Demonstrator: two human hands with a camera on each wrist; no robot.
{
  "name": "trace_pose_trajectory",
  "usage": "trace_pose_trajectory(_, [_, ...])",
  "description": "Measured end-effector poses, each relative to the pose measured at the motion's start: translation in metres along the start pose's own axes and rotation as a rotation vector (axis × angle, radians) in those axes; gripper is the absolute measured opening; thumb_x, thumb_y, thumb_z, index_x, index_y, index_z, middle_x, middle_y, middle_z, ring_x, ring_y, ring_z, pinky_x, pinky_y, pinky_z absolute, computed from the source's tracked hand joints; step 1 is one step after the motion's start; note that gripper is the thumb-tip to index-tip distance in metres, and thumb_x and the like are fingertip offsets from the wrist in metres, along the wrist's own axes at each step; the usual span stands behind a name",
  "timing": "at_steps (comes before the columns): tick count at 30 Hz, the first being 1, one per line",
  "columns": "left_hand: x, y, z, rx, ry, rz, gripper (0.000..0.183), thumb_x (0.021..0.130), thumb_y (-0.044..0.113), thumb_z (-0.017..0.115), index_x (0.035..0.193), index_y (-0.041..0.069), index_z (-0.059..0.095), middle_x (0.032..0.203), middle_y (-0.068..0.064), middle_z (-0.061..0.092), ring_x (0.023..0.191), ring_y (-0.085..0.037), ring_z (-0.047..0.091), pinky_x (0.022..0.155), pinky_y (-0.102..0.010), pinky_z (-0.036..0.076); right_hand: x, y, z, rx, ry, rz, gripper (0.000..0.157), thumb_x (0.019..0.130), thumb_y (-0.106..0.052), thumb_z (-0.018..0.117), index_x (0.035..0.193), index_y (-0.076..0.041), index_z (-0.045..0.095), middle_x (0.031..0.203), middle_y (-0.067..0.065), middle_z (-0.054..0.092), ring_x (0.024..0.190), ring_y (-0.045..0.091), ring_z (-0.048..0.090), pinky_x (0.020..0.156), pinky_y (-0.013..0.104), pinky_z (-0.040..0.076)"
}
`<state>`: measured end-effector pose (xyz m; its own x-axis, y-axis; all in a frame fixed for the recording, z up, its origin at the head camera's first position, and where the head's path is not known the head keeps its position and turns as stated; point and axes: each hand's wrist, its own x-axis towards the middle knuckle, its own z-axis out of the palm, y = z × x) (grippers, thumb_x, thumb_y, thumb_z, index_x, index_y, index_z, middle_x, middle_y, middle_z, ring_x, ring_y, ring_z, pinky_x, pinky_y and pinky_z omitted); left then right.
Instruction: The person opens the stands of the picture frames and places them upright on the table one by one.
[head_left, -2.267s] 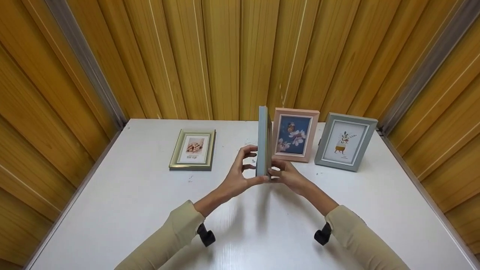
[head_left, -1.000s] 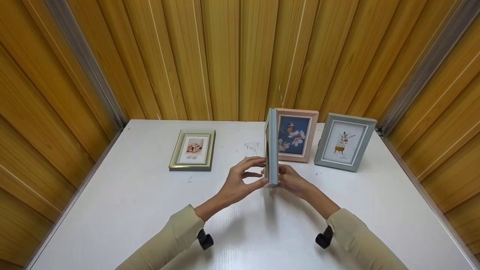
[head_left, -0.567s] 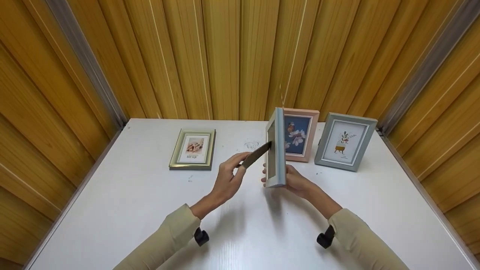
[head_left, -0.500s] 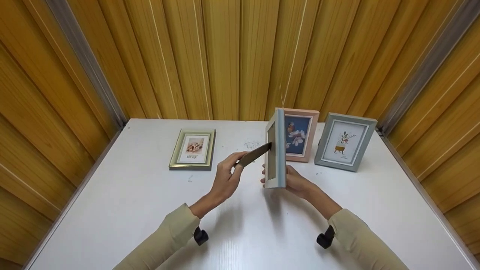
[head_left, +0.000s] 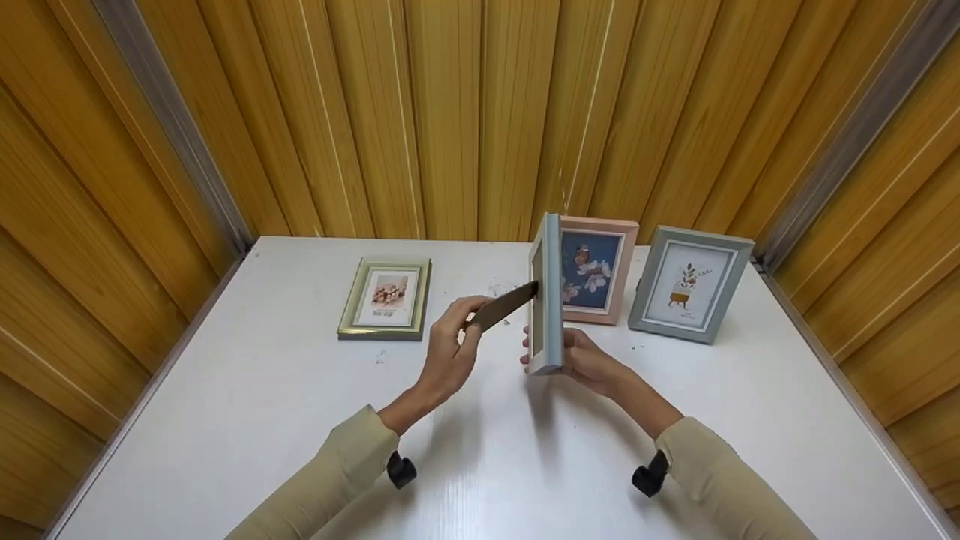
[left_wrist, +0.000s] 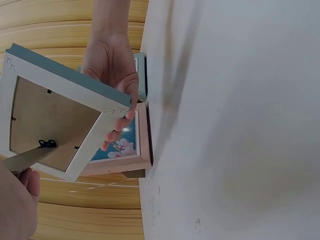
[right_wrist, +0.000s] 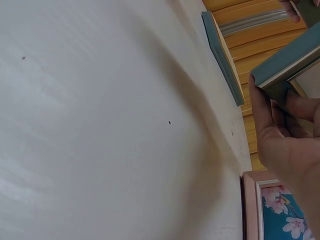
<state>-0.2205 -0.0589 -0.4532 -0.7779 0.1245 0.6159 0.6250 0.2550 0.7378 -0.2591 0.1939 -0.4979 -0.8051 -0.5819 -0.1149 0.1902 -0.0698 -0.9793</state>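
Note:
Held up above the white table is a blue photo frame (head_left: 553,300), its back turned to the left. My right hand (head_left: 589,356) grips its lower part, with fingertips showing past the bottom of the back. The left hand (head_left: 448,349) pinches the free end of the brown stand leg (head_left: 504,307), which juts out at an angle from the frame. In the left wrist view the leg joins the brown backing board (left_wrist: 55,112) at a black hinge (left_wrist: 48,143). The right wrist view shows the thumb on the front of the frame.
A pink frame (head_left: 626,270) with a flower picture stands just behind the held one. Right of it stands a grey-green frame (head_left: 709,334). A gold frame (head_left: 382,331) lies flat at the left on the white table (head_left: 300,420). Ribbed wood-look walls (head_left: 442,120) enclose the table.
The blue frame has turned so its back faces left. My left hand has left the frame's edge and swung the stand leg outward. Lately the frame has shifted slightly left.

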Motion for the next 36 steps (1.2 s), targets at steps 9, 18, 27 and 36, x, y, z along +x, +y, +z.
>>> trace_pose_trajectory(9, [0.004,0.005,-0.001,0.103,0.025,0.15,0.037,0.087,-0.009,0.061,0.12,0.004,0.072,0.131,-0.01,0.064,0.124,-0.026,0.055,0.099,-0.045,0.048,0.004,0.003,0.002,-0.049,0.066,-0.006,0.055,0.102,-0.007,0.058,0.149,0.012,0.036,0.127,0.007,0.066,0.108,0.015,0.072,0.098,0.037,0.057])
trace_pose_trajectory(18, [0.002,0.009,-0.006,0.15,-0.071,-0.011,0.024,0.096,0.025,0.07,0.116,0.012,0.074,0.117,-0.004,0.069,0.114,-0.019,0.056,0.103,-0.044,0.046,0.007,0.005,0.001,-0.108,0.177,0.007,0.055,0.101,-0.011,0.062,0.148,0.009,0.041,0.126,0.001,0.06,0.105,0.009,0.065,0.092,0.032,0.059])
trace_pose_trajectory(27, [-0.007,-0.008,-0.013,0.134,-0.075,-0.112,0.034,0.087,0.025,0.081,0.115,0.007,0.072,0.107,-0.009,0.071,0.102,-0.029,0.065,0.089,-0.047,0.057,0.015,0.009,0.002,-0.161,0.321,-0.025,0.051,0.099,-0.003,0.063,0.143,0.014,0.044,0.123,0.009,0.059,0.092,0.006,0.066,0.084,0.029,0.061])
trace_pose_trajectory(36, [-0.01,-0.026,-0.024,0.111,-0.028,-0.195,0.03,0.085,0.006,0.076,0.114,-0.003,0.073,0.096,-0.014,0.072,0.084,-0.025,0.071,0.066,-0.031,0.06,0.023,0.005,0.007,-0.162,0.471,-0.077,0.053,0.095,0.005,0.064,0.144,0.014,0.044,0.124,0.017,0.06,0.087,0.002,0.068,0.078,0.023,0.061])
